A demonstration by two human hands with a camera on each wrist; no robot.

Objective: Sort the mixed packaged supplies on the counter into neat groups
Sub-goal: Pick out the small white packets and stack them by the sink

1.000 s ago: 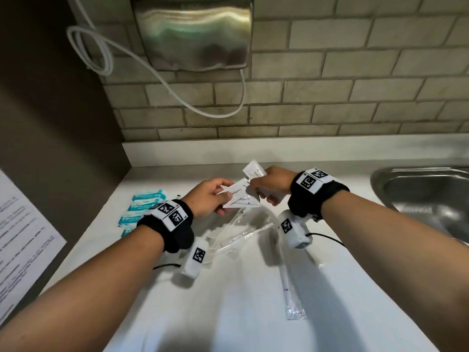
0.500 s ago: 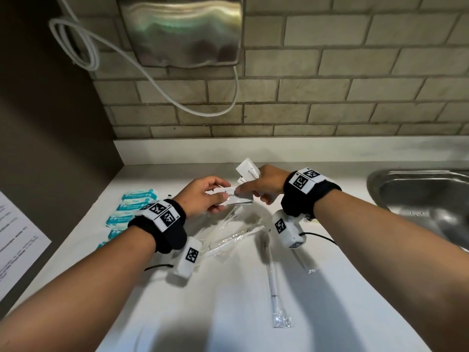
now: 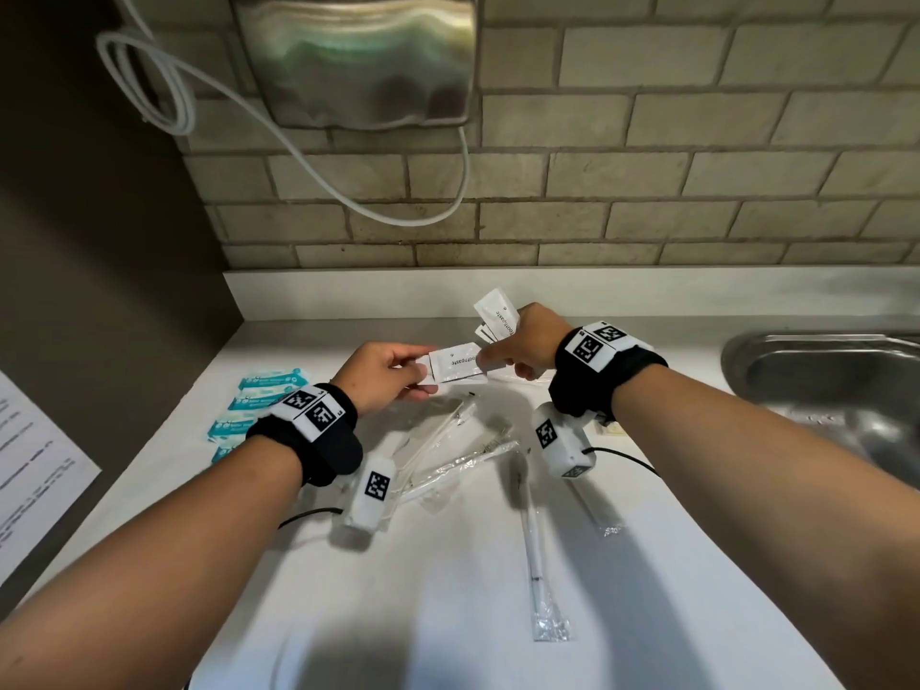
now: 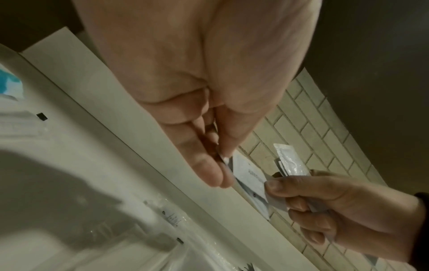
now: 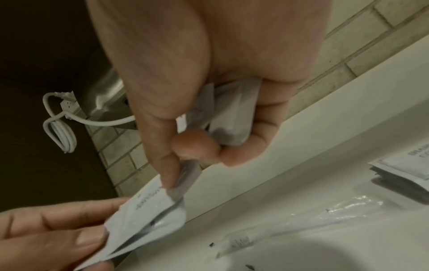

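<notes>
- Left hand (image 3: 386,373): thumb and fingertips pinch the left end of a white toothpaste sachet (image 3: 455,363), held above the desk (image 3: 448,615).
- Right hand (image 3: 522,343): thumb and forefinger pinch the right end of the same sachet; the other fingers are curled round a bundle of further white sachets (image 3: 496,311) that sticks up above the knuckles.
- On the desk under the hands: several clear-wrapped toothbrushes (image 3: 460,460) lying crossed; one more wrapped toothbrush (image 3: 535,545) lies apart, nearer the camera.
- Left edge of the desk: teal packets (image 3: 264,395) in a row.
- By the right wrist: a flat pile of white packets (image 5: 403,169) on the desk.
- Far right: steel sink (image 3: 836,371).
</notes>
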